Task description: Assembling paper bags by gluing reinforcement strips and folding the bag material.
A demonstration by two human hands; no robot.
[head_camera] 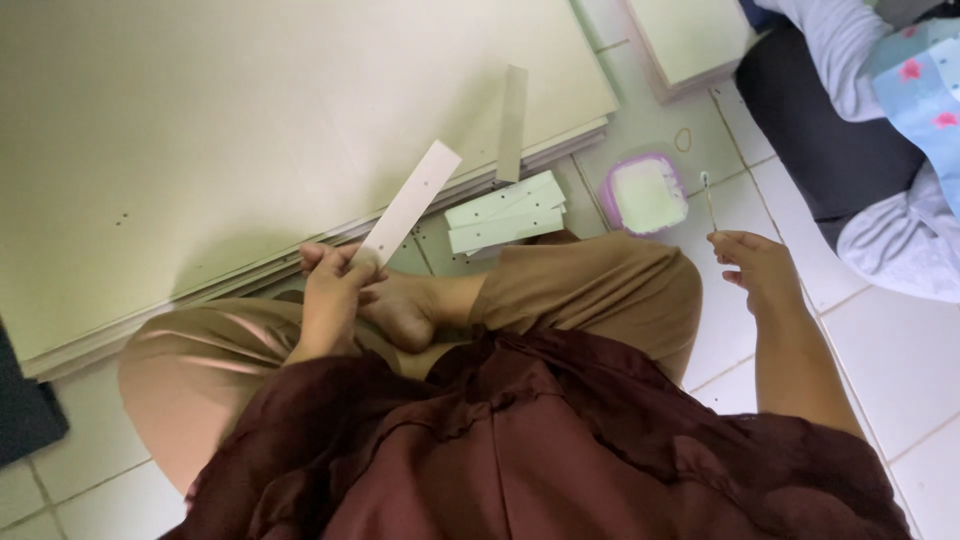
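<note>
The person sits cross-legged on a white tiled floor [905, 370], in tan trousers and a dark red garment.

Left hand [330, 290]: closed around the lower end of a long pale strip [412, 200]. The strip rises up and to the right from the fingers, tilted, over the edge of a large stack of pale green boards [250, 130] lying on the floor. Small holes show along the strip.

Right hand [755, 265]: fingers pinched on the lower end of a thin stick [708, 200]. The stick stands nearly upright, with a small pale tip at its top. The hand is held above the floor, well apart from the left hand.

Surroundings:
- A small tub [645, 193] with a purple rim, filled with a pale substance, sits on the floor just left of the stick.
- A short pile of strips [505, 212] lies between the tub and the boards, near the person's knee.
- One more strip [512, 122] rests on the boards' edge above that pile.
- A rubber band [683, 139] lies on the floor beyond the tub.
- A second, smaller board stack [690, 40] lies at the top edge.
- Another person [850, 130] sits at upper right, in dark and light clothing.
</note>
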